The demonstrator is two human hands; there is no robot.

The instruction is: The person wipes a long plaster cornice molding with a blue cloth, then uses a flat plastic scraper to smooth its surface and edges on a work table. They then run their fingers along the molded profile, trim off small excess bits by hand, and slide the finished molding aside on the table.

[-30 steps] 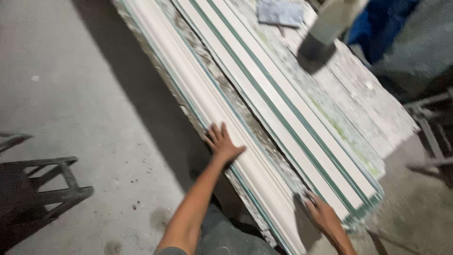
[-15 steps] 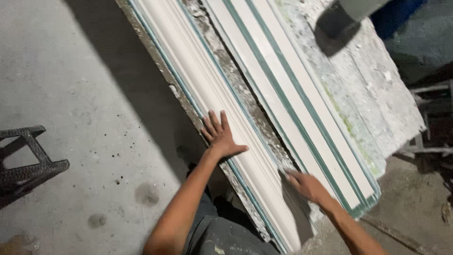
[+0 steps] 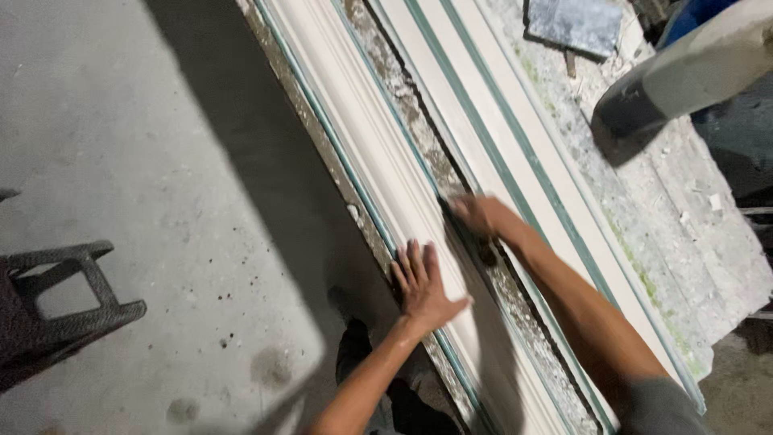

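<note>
A long white moulded strip with a green edge [image 3: 378, 173] lies along the near side of a rough bench. My left hand [image 3: 420, 283] rests flat on it, fingers spread. My right hand [image 3: 477, 216] reaches farther up, at the far edge of that strip where a gritty gap separates it from more white and green strips [image 3: 515, 153]. Its fingers are curled at the edge; whether they grip anything is unclear.
The bench top [image 3: 684, 234] is crusted with white debris. A grey slab piece [image 3: 576, 24] lies at its far end, beside a thick pale post [image 3: 684, 80]. A dark plastic stool [image 3: 56, 306] stands on the concrete floor [image 3: 161, 161] at left. My feet show below the bench.
My right hand has moved from the near end of the strips up and across to the far edge of the near strip. My left hand stays flat on the strip.
</note>
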